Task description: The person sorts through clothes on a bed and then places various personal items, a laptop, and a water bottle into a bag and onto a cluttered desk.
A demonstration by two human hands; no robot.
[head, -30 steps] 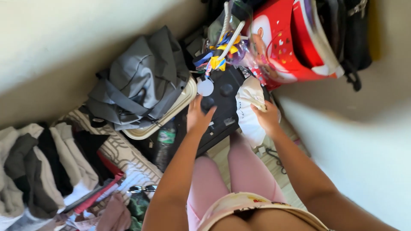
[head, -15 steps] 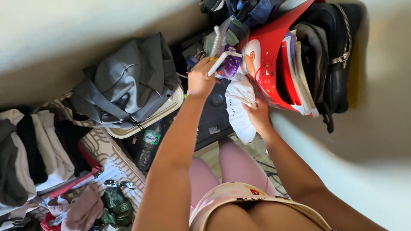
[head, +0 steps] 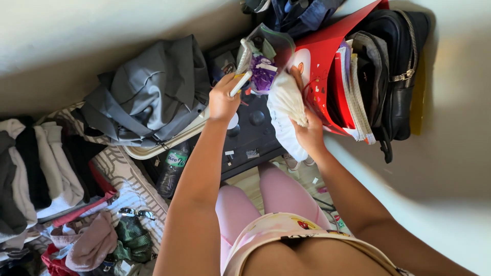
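Left hand (head: 223, 99) has its fingers curled tight around a thin white stick-like thing (head: 241, 83), up by a purple bundle (head: 263, 73). Right hand (head: 306, 134) is bunched on a white cloth bag (head: 285, 110), which hangs over the black case (head: 253, 135), just beside the red folder (head: 327, 66). Grey jacket (head: 148, 92) sits off to the left.

Both arms stretch forward, the left hand (head: 222, 99) and right hand (head: 307, 134) each closed in a grip.

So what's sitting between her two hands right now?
In the head view, a purple bundle lies between the left hand, which grips a white stick, and the right hand, which holds a white cloth.
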